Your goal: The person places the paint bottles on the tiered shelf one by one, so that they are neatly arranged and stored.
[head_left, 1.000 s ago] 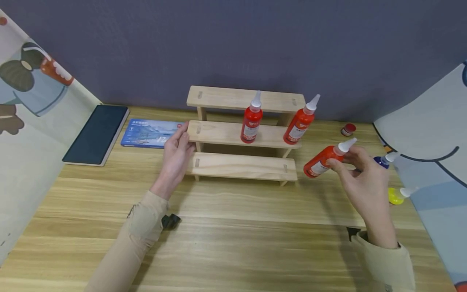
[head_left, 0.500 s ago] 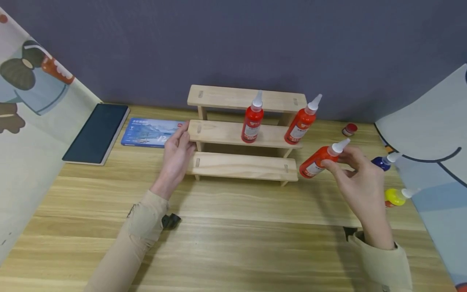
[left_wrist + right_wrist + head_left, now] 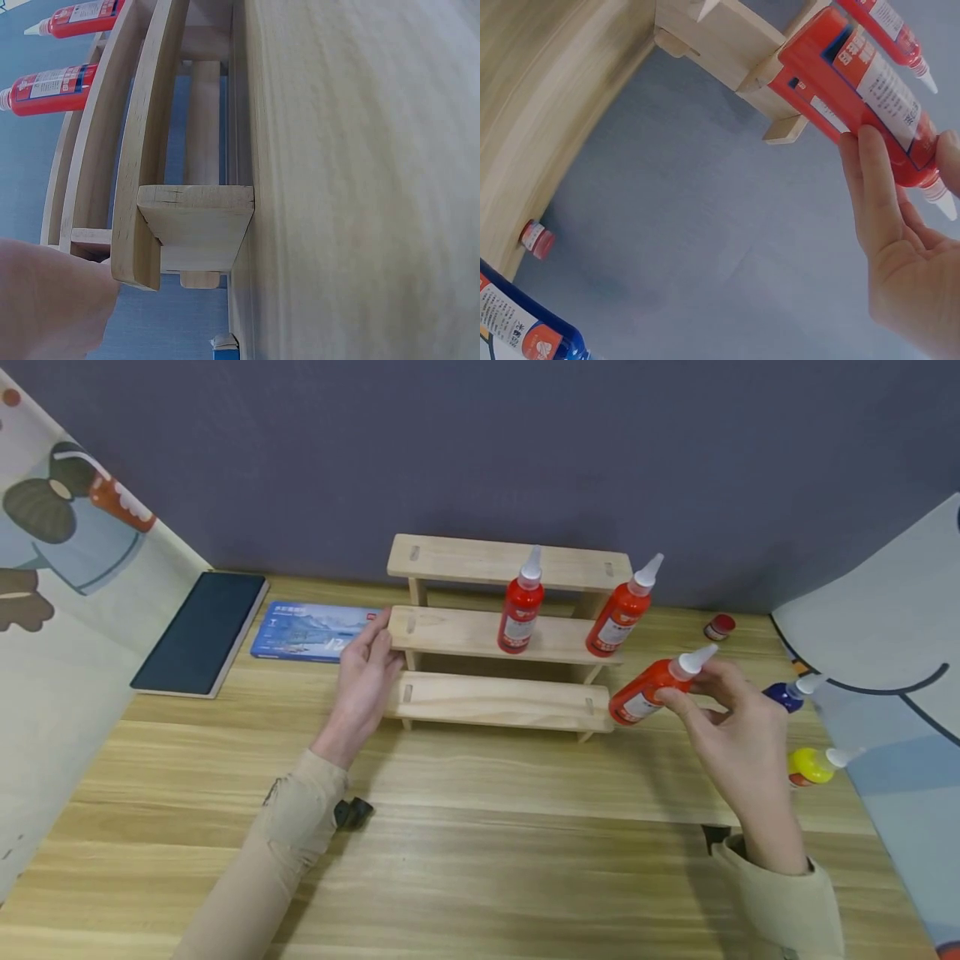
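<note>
My right hand (image 3: 738,727) pinches a red squeeze paint bottle (image 3: 640,697) with a white pointed cap. The bottle tilts, its base overlapping the right end of the lowest step in the head view. In the right wrist view, thumb and fingers lie on either side of the held bottle (image 3: 889,97) near its cap. My left hand (image 3: 363,681) grips the left end of the middle step of a three-tier wooden display rack (image 3: 465,631). Two more red paint bottles stand on that step: one right of its middle (image 3: 519,614), the other at its right end (image 3: 618,618).
At the right lie a blue paint bottle (image 3: 785,695) and a yellow one (image 3: 810,766), with a small red-lidded jar (image 3: 720,627) behind. Left of the rack are a blue flat box (image 3: 307,631) and a dark tablet-like slab (image 3: 201,633). A dark wall (image 3: 480,452) rises behind.
My right hand has moved a little left with the red paint bottle, bringing its base to the lowest step's right end. The left hand keeps its grip on the rack.
</note>
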### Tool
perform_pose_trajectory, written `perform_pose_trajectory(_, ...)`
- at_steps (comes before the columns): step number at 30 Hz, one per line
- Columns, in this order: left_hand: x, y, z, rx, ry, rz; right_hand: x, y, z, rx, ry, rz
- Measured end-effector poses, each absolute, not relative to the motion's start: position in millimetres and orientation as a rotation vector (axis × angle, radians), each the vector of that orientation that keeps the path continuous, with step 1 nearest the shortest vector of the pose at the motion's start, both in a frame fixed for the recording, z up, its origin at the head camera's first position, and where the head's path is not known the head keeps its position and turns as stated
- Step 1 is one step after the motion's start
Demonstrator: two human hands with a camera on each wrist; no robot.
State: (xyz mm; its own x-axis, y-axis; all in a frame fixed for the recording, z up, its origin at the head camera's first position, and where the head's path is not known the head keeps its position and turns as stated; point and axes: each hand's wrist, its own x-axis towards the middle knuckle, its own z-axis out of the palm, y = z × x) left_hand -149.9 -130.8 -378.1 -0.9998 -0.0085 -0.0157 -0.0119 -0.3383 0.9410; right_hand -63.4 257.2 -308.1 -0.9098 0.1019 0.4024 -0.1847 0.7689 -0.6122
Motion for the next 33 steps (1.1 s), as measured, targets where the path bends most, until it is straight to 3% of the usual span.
perform_pose_trajectory(33, -149, -131, -377, -0.006, 1.807, 2.569, -68, 228, -285, 0.139, -2.517, 1.033)
